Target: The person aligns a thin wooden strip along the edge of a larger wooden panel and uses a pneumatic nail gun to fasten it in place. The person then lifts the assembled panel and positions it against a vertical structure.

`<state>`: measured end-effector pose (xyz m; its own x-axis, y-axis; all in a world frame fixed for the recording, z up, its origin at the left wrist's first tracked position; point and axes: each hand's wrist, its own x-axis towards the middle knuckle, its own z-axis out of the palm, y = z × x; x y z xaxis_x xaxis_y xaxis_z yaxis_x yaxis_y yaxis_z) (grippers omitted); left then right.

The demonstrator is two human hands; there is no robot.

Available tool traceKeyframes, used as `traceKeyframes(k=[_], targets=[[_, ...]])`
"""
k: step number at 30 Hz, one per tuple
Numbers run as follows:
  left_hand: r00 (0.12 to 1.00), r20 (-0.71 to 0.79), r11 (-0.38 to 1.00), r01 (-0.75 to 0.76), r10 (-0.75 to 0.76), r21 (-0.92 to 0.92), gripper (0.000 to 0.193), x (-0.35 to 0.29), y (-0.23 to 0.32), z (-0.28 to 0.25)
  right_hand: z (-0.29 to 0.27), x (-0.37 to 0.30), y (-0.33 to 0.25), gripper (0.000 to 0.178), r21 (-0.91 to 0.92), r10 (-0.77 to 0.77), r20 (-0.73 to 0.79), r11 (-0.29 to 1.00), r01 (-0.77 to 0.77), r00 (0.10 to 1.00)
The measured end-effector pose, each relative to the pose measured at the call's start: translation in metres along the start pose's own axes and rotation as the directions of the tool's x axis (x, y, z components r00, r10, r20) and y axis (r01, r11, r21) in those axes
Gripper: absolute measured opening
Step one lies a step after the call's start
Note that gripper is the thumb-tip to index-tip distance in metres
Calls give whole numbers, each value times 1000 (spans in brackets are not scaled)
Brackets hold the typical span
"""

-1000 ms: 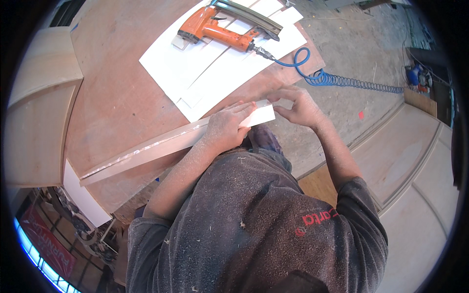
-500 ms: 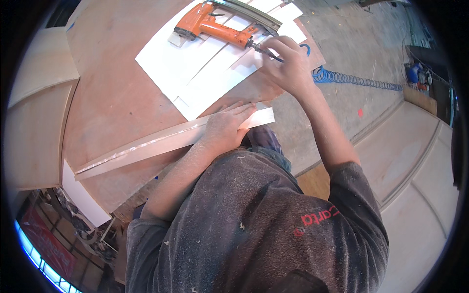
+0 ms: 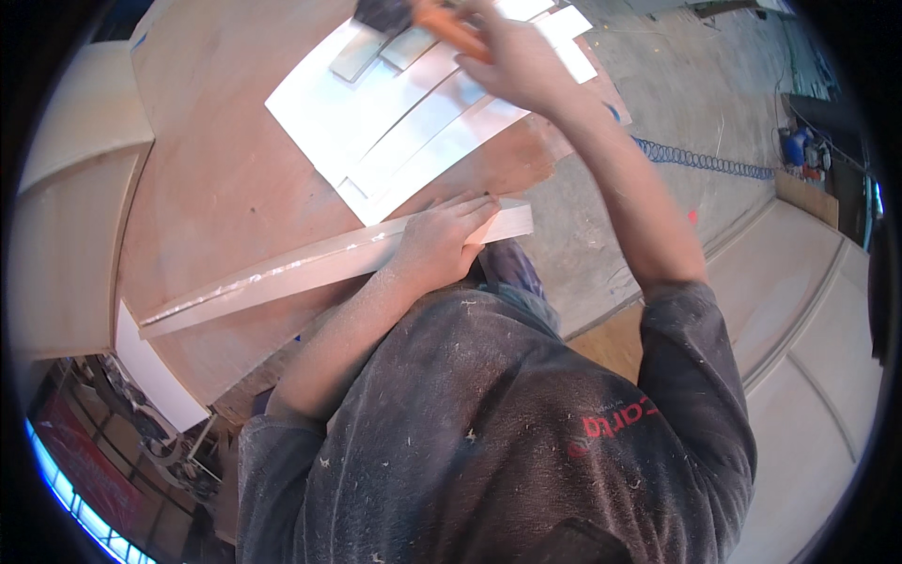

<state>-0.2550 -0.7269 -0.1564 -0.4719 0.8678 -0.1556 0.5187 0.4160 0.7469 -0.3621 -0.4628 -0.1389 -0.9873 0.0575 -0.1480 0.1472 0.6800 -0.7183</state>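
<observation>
Head view, the only one I have. My left hand (image 3: pixel 442 240) lies flat, fingers together, pressing the long pale wood strip (image 3: pixel 310 268) down on the plywood worktop (image 3: pixel 216 179). The strip runs diagonally from the lower left to just past my left hand; its right end sticks out a bit past the worktop edge. A shiny line shows along its top edge, maybe glue, can't tell for sure.

My right hand (image 3: pixel 521 61) is up at the top of the frame, fingers curled around the orange nail gun (image 3: pixel 442 19). Motion blur there, so I can't tell whether the grip is firm or only just closing. The gun is over the white sheets (image 3: pixel 376 122), which lie fanned out on the worktop beyond the strip. Its blue coiled hose (image 3: pixel 700 160) trails over the concrete floor (image 3: pixel 676 85) to the right.

Status, my read: strip is placed and held, gun is in hand. Fastening is not yet done: the gun is well apart from the strip and I see no nails in it, though they'd be too small to show anyway. Left to do: bring the gun to the strip and fix it along its length.

Curved pale panels (image 3: pixel 75 188) sit at far left, untouched.
</observation>
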Motion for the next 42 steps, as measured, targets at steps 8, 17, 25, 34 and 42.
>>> traceKeyframes(k=[8,17,25,34,42], targets=[[1000,-17,1000,11,-11,-2,48,2,-4,5,-79,-199,15,44,30,63,-134,998,-59,989],[999,38,998,27,-28,51,51,1,-8,9,-31,-290,-5,23,51,288,195,952,-303,937],[997,47,997,51,-54,51,55,1,-7,11,-31,-278,-25,21,12,390,189,917,-399,901],[997,52,997,55,-58,56,55,2,-7,11,-31,-278,-20,22,-36,294,157,956,-292,943],[999,18,997,36,-38,69,53,3,-11,13,-32,-272,-30,15,-72,353,166,936,-346,921]])
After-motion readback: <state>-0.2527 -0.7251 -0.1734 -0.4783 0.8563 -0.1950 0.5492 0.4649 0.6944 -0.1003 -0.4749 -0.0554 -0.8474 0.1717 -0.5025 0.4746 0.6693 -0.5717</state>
